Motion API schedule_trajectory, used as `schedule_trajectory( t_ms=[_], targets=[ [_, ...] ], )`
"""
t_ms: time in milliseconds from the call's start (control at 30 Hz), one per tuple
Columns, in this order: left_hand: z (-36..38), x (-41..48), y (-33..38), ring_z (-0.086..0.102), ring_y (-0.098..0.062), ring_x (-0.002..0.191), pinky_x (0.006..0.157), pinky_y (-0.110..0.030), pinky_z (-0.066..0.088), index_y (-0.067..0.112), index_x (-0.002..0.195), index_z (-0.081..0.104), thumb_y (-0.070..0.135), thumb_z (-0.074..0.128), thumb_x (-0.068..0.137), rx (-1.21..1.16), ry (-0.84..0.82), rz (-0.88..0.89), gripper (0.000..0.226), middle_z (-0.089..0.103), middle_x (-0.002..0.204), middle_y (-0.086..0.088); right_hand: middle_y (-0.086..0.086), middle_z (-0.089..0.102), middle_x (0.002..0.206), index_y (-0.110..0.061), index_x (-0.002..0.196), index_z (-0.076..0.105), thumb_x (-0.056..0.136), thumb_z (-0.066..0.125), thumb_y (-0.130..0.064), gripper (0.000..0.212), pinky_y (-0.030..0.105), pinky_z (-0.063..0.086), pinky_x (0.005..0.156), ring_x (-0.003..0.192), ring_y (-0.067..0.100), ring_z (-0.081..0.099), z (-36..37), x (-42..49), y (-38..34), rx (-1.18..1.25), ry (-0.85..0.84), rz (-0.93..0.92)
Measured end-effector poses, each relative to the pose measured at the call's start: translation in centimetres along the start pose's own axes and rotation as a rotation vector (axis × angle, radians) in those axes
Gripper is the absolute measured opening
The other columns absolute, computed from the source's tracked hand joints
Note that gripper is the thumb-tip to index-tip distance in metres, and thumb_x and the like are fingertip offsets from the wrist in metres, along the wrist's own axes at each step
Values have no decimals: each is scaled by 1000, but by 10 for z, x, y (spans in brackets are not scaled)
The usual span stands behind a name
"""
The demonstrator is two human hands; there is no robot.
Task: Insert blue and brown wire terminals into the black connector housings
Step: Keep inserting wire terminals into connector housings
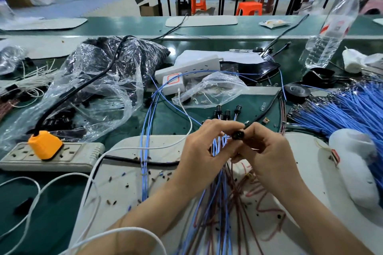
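My right hand (267,151) pinches a small round black connector housing (238,134) between thumb and fingers. My left hand (205,147) grips a bunch of blue and brown wires (219,192) that hang down toward me, its fingertips meeting the housing. Several finished black housings (227,111) on wire ends stick up just behind my left hand. A thick bundle of loose blue wires (342,109) with terminals lies at the right. A clear bag of black housings (97,80) sits at the left.
A grey power strip (83,155) with an orange plug (44,144) lies at the left, white cables looping beside it. White power strips (186,68), a small clear bag (211,89), black tape roll (296,90), a water bottle (329,33) and a white cloth roll (356,163) surround the work mat.
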State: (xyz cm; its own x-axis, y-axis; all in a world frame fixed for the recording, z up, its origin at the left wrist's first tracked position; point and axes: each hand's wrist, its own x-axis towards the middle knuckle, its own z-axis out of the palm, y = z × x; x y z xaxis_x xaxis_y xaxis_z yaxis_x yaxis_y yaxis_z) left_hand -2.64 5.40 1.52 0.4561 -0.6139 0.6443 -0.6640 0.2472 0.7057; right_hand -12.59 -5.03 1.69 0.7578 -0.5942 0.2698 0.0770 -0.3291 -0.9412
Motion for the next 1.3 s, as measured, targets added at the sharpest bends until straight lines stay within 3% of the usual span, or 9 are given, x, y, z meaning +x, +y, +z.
schedule_trajectory(
  t_ms=[267, 467, 767, 1000, 1300],
  targets=[
    [1, -2, 0, 62, -6, 88, 82, -19, 47, 12, 99, 66, 3, 69, 82, -60, -5, -68, 19, 69, 95, 3, -4, 69, 69, -9, 76, 62, 80, 68, 11, 21, 16, 52, 58, 60, 10, 70, 1, -1, -2, -10, -10, -37],
    [2, -1, -3, 62, -15, 91, 82, -30, 51, 9, 99, 64, 3, 68, 83, -78, -3, -20, 18, 65, 97, -2, 0, 68, 69, -16, 77, 63, 79, 68, 11, 28, 15, 53, 59, 60, 10, 69, 3, -2, -5, -23, 3, -72],
    [2, -2, -2, 62, -12, 88, 79, -32, 52, 9, 99, 65, 4, 68, 83, -91, -15, -51, 16, 66, 94, 1, 3, 69, 71, -2, 83, 64, 79, 68, 11, 14, 15, 53, 61, 62, 6, 69, 3, -3, -4, -109, -4, -126],
    [3, -3, -1, 63, -20, 88, 71, -47, 55, 9, 99, 64, 3, 67, 84, -166, -10, -74, 16, 65, 94, -1, 4, 70, 72, -2, 82, 63, 79, 69, 11, 14, 13, 51, 61, 64, 6, 69, 4, -3, -2, -126, 3, -140],
    [4, -2, 0, 63, -20, 88, 80, -39, 53, 6, 97, 64, 4, 68, 83, -138, -4, -52, 15, 65, 94, -4, 5, 68, 74, -2, 81, 63, 77, 71, 10, 14, 16, 54, 64, 68, 11, 67, 3, -3, -2, -175, 45, -198]
  ],
)
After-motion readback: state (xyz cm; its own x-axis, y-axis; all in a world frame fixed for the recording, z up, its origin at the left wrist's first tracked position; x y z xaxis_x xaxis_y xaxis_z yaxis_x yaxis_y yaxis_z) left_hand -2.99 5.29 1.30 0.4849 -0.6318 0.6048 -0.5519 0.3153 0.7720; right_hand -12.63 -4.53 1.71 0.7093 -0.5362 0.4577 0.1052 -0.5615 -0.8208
